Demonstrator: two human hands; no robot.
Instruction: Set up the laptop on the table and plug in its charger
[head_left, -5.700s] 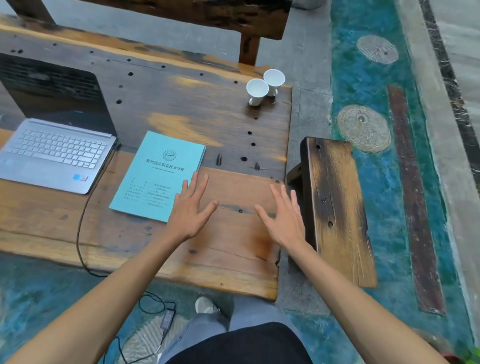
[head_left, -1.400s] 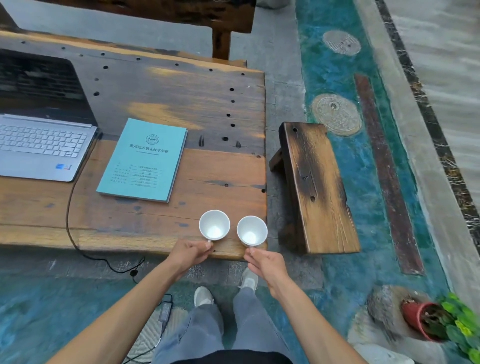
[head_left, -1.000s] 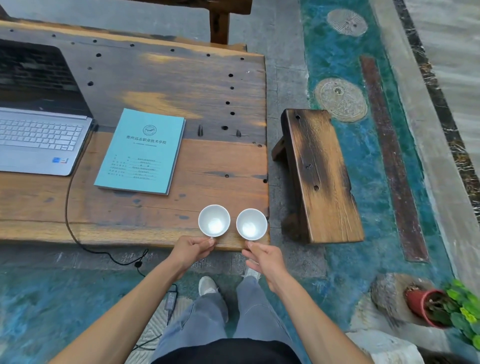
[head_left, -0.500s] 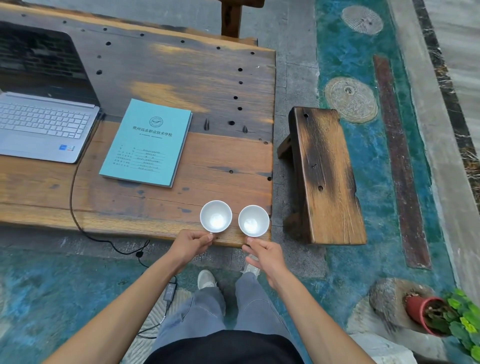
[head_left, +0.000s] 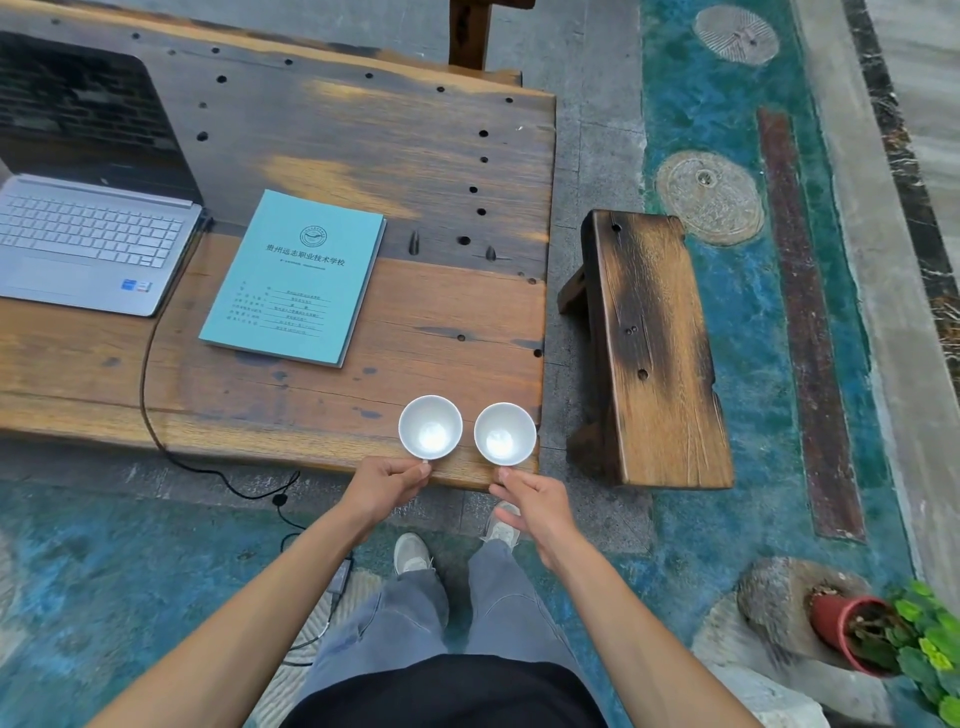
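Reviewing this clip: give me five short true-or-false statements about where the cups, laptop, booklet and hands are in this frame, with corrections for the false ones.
1. The two small white cups, the left white cup and the right white cup, stand side by side at the near edge of the worn wooden table. True.
2. The silver laptop is closed. False: it is open, keyboard showing.
3. The teal paper booklet lies flat between the laptop and the cups. True.
4. The left hand rests on the booklet. False: it is at the left cup's near rim; the right hand is at the other cup's.
5. A thin black cable runs from the laptop's right side over the table edge. True.
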